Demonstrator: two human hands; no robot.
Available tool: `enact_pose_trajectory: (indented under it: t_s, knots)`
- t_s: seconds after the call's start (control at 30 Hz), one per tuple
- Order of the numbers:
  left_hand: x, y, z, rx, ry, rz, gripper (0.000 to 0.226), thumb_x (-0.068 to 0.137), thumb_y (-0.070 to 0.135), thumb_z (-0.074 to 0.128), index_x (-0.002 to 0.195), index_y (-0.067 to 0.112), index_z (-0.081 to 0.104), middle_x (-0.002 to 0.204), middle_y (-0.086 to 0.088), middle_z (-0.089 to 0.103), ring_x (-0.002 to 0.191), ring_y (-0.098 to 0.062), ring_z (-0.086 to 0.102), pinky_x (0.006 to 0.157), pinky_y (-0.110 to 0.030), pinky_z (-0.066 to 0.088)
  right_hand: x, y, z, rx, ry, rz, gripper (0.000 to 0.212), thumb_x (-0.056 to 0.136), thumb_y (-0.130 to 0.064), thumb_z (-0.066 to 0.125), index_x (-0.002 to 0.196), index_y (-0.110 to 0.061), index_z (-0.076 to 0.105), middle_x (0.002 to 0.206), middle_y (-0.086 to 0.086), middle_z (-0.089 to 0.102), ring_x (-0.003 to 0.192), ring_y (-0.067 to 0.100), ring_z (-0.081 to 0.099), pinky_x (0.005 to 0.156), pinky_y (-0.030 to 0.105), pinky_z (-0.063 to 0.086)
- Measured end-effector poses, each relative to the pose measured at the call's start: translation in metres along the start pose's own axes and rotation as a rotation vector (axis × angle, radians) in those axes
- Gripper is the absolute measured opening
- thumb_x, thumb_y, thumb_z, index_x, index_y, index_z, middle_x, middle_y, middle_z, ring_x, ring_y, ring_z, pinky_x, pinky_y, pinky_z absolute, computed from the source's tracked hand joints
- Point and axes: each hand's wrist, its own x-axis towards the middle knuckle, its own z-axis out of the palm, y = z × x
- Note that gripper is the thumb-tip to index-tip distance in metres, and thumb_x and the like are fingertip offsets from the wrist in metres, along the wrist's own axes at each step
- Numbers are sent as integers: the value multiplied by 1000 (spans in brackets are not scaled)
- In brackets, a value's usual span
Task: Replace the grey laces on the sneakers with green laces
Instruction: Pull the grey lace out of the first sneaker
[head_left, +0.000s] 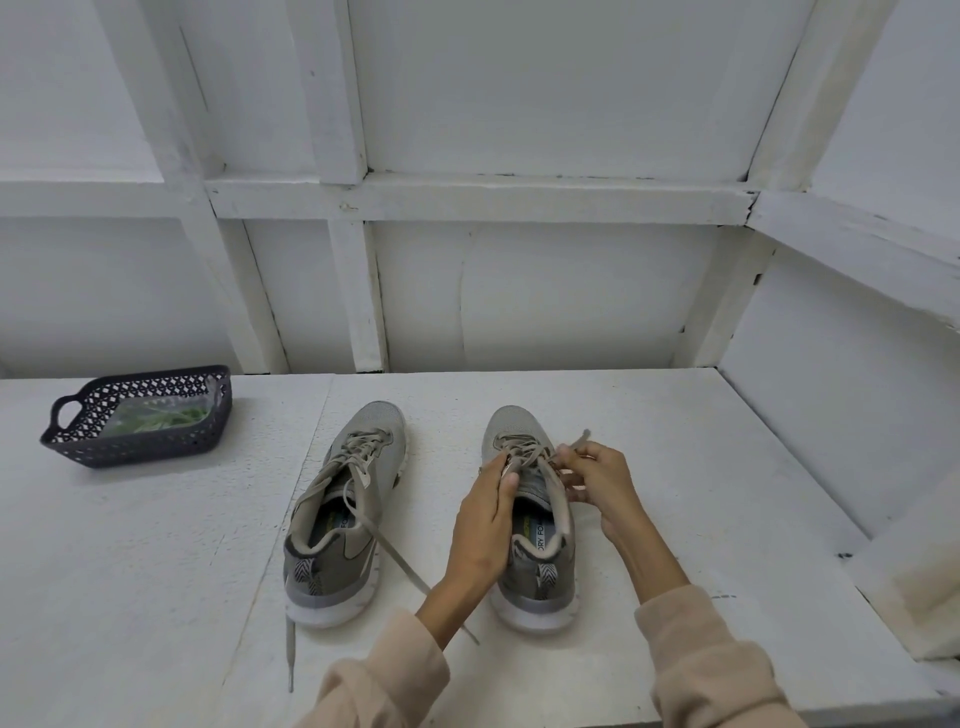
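My left hand (485, 525) grips the right sneaker (535, 577) at its tongue; my right hand (597, 483) pinches its grey lace (558, 504) just beside. I should pull one crossing at a time, steadying the shoe. Green laces (156, 418) lie in the basket (140, 452), far left of that sneaker.

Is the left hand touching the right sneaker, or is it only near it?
Touching. The head view shows the left hand holding the right sneaker by its side, thumb over the top, with no gap between them.
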Motion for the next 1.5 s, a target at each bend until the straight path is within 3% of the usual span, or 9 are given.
enact_pose_trajectory:
  t_s: [0.2, 0.4, 0.6, 0.8, 0.9, 1.0, 1.1, 1.27, 1.5]
  knots:
    - [0, 3, -4, 23, -31, 19, 30, 104, 34, 39, 132, 33, 48, 125, 25, 49, 115, 14, 43, 94, 3, 26, -7, 6, -1, 109, 121, 43, 36, 102, -33, 44, 94, -2, 61, 90, 13, 71, 67, 22, 66, 58, 30, 55]
    - [26, 10, -23, 108, -22, -67, 37, 99, 47, 45, 100, 24, 73, 95, 3, 73, 93, -14, 65, 85, -35, 51, -31, 14, 13, -11, -67, -128, 23, 89, -33, 67, 103, -15, 74, 101, 1, 74, 98, 12, 68, 87, 27, 54]
    - [67, 17, -39, 308, -202, -178, 22, 81, 41, 73, 77, 20, 74, 82, -4, 74, 86, -24, 69, 81, -44, 58, -25, 38, 20, -70, -169, -88, 55, 95, -25, 60, 146, -24, 39, 150, -3, 40, 138, 14, 37, 117, 42, 30]
    - [87, 40, -34, 564, -380, -246, 18, 84, 28, 69, 81, 10, 71, 86, -11, 72, 83, -28, 70, 73, -35, 60, -22, 42, 19, -80, -184, -87, 54, 96, -23, 57, 147, -22, 37, 154, 0, 35, 142, 15, 32, 119, 43, 26]
    - [88, 43, -29, 755, -362, -152, 24, 89, 31, 55, 70, 16, 55, 79, -7, 65, 78, -28, 63, 68, -31, 46, -22, 42, 20, -71, -171, -89, 53, 97, -20, 56, 147, -19, 38, 153, 0, 36, 142, 14, 32, 119, 39, 25]
    - [85, 39, -22, 833, -280, -52, 19, 97, 26, 44, 94, 8, 50, 95, -15, 64, 87, -37, 58, 68, -35, 39, -21, 42, 19, -62, -171, -96, 53, 96, -19, 56, 146, -16, 38, 153, 0, 37, 142, 14, 32, 119, 39, 25]
    - [82, 32, -23, 785, -248, -4, 24, 101, 29, 40, 105, 7, 50, 100, -15, 65, 85, -35, 57, 70, -37, 41, -22, 42, 20, -54, -170, -104, 52, 96, -19, 56, 146, -17, 40, 152, 0, 39, 141, 14, 33, 119, 41, 26]
    - [76, 13, -40, 348, -226, -145, 30, 88, 43, 63, 88, 13, 63, 85, -5, 71, 83, -23, 68, 82, -44, 56, -21, 44, 21, -40, -160, -98, 50, 96, -18, 57, 144, -17, 42, 151, 1, 40, 141, 15, 34, 119, 42, 26]
    - [74, 10, -38, 389, -201, -116, 18, 95, 33, 57, 85, 18, 58, 91, -5, 70, 85, -27, 68, 83, -45, 56, -22, 42, 19, -66, -178, -93, 52, 97, -19, 55, 146, -15, 39, 154, 0, 35, 143, 14, 28, 118, 33, 23]
